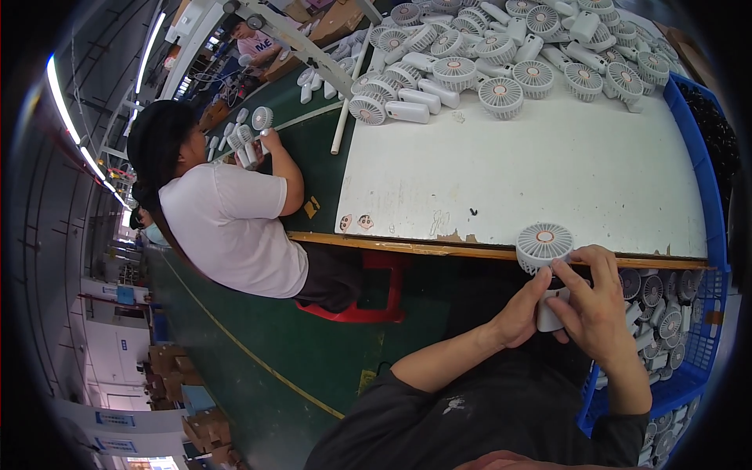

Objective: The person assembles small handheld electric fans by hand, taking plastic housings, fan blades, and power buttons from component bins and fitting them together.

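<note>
A white handheld fan (545, 244) with a round slotted head is held between my two hands at the table's front edge. My left hand (523, 311) is closed round the handle from the left. On the other side, my right hand (593, 301) grips it too, its thumb on the handle and its fingers near the neck under the head. The fan's head points up and away from me; much of the handle is hidden by my fingers.
Many similar fans (501, 92) lie heaped at the back of the white table (517, 172). Blue crates (699, 168) stand along the right, the lower one holding more fans (666, 321). At left a co-worker (227, 196) sits on a red stool (384, 301), handling fans.
</note>
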Demonstrator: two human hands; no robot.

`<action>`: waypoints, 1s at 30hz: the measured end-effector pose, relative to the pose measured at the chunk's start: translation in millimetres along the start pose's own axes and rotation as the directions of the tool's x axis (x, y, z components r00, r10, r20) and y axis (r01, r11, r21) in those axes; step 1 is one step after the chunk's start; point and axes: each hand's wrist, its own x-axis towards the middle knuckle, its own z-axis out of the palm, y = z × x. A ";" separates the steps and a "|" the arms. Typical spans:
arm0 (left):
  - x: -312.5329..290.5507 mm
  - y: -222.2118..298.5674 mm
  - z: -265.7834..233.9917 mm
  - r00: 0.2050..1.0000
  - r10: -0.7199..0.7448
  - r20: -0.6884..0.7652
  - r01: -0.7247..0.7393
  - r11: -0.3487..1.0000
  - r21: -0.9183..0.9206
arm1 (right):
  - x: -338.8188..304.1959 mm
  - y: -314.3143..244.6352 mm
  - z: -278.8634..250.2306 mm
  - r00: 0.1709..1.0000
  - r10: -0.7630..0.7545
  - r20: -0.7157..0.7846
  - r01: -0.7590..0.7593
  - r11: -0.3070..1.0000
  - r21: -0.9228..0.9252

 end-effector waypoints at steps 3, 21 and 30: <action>2.6 -4.7 0.6 0.998 0.037 -0.043 -0.038 0.999 -0.030 | -3.5 -10.2 2.8 0.995 0.095 0.005 -0.095 0.995 -0.008; -0.5 10.2 -4.5 0.839 0.277 0.469 -0.472 -0.059 0.880 | -52.5 14.9 28.8 0.815 0.447 0.368 -0.495 0.206 0.844; 2.8 -39.2 0.6 0.987 0.129 0.099 -0.160 0.879 0.449 | -70.1 35.9 43.1 0.755 0.637 -0.157 -0.140 0.391 0.910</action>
